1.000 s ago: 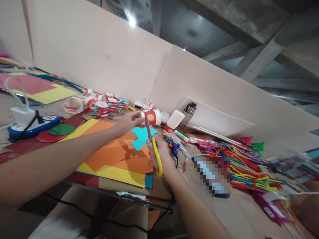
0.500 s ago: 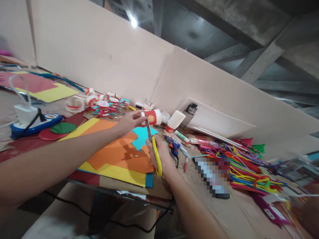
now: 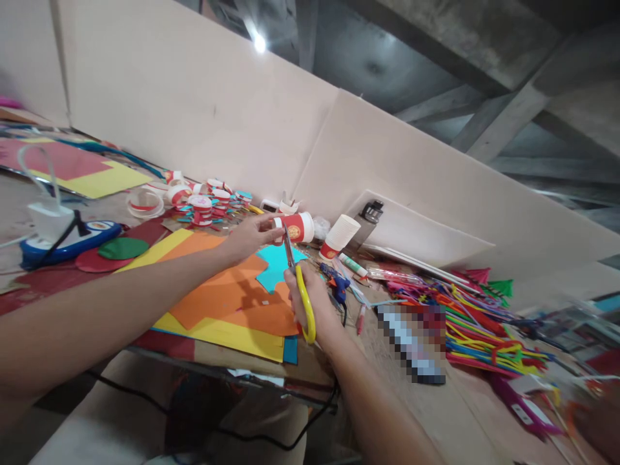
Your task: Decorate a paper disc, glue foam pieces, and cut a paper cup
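Note:
My left hand [image 3: 252,236] is closed around the base end of a red and white paper cup [image 3: 301,228], which lies sideways in the air with its rim to the right. In my right hand [image 3: 314,297] is a pair of yellow-handled scissors [image 3: 305,303], my fingers wrapped round the loops. The scissor blades point up and touch the cup near its base; whether they are parted is too small to tell. Beneath both hands lie orange sheets [image 3: 208,290], yellow sheets [image 3: 232,339] and a cut light-blue piece [image 3: 274,268].
Stacked paper cups [image 3: 341,234] lean beside a dark bottle [image 3: 365,223]. A blue glue gun [image 3: 340,287] lies to the right, near bundled pipe cleaners [image 3: 484,329]. Several cut cups [image 3: 201,210] stand at the back left, and a blue power strip [image 3: 97,234] carries a white charger [image 3: 51,219].
The cup seems to have turned slightly in my left hand, its round gold print shifting a little. Both hands and the scissors stay almost in place.

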### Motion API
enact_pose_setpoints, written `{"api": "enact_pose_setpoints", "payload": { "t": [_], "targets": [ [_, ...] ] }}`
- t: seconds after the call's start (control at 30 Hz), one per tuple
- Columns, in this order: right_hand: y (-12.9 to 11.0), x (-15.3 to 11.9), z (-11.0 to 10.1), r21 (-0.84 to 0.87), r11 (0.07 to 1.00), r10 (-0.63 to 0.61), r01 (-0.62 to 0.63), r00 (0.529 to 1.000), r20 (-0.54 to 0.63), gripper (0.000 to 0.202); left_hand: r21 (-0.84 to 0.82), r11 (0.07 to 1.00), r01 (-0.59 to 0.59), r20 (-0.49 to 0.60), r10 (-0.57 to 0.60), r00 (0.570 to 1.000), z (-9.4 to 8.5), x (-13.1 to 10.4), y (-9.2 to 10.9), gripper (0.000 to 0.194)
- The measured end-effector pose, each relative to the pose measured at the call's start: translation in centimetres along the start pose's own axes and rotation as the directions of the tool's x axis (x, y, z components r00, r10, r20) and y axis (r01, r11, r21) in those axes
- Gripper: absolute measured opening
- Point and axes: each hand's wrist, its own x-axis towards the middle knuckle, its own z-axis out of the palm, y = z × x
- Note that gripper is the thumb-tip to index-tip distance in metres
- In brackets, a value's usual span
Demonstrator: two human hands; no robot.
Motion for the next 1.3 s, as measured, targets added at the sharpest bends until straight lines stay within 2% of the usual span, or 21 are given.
{"api": "enact_pose_setpoints", "payload": {
  "t": [0.17, 0.4, 0.47, 0.53, 0.6, 0.67, 0.77, 0.93, 1.1, 1.3],
  "targets": [
    [0.02, 0.07, -0.16, -0.032, 0.999, -0.044, 0.044, 0.999, 0.005, 0.032, 0.123, 0.992, -0.016, 0.007, 0.015, 1.0, 0.24, -0.09, 0.27, 0.065],
    [0.28, -0.07, -0.05, 0.05, 0.998, -0.035, 0.036, 0.999, -0.021, 0.031, 0.177, 0.984, -0.036, -0.012, 0.038, 0.999, 0.16, -0.09, 0.26, 0.063],
    [0.24, -0.05, 0.0, 0.051, 0.998, -0.037, 0.038, 0.999, -0.028, 0.031, 0.118, 0.993, -0.024, -0.013, 0.025, 1.0, 0.25, -0.16, 0.25, 0.064],
    [0.1, -0.05, 0.05, 0.039, 0.998, -0.046, 0.048, 0.998, -0.035, 0.031, -0.009, 1.0, 0.017, -0.024, -0.018, 1.0, 0.4, -0.19, 0.21, 0.059],
    [-0.04, -0.07, 0.08, 0.025, 0.998, -0.051, 0.052, 0.998, -0.047, 0.03, -0.118, 0.991, 0.057, -0.034, -0.061, 0.998, 0.55, -0.16, 0.13, 0.048],
    [-0.1, -0.09, 0.09, 0.01, 0.998, -0.055, 0.056, 0.997, -0.052, 0.029, -0.151, 0.987, 0.061, -0.034, -0.067, 0.997, 0.6, -0.07, 0.02, 0.038],
    [0.07, -0.06, 0.05, -0.02, 0.996, -0.084, 0.083, 0.996, -0.035, 0.028, -0.111, 0.994, 0.017, -0.016, -0.019, 1.0, 0.48, 0.05, -0.16, 0.033],
    [0.39, 0.06, -0.07, -0.037, 0.994, -0.1, 0.099, 0.995, -0.006, 0.029, 0.019, 0.998, -0.06, 0.009, 0.059, 0.998, 0.25, 0.02, -0.19, 0.04],
    [0.17, 0.05, -0.07, -0.04, 0.996, -0.079, 0.078, 0.997, -0.021, 0.03, 0.11, 0.99, -0.083, 0.007, 0.083, 0.997, 0.13, 0.06, -0.14, 0.04],
    [0.11, -0.17, -0.01, -0.011, 0.998, -0.062, 0.062, 0.997, -0.034, 0.031, 0.134, 0.987, -0.091, -0.007, 0.092, 0.996, 0.1, 0.02, -0.03, 0.044]
  ]
}}
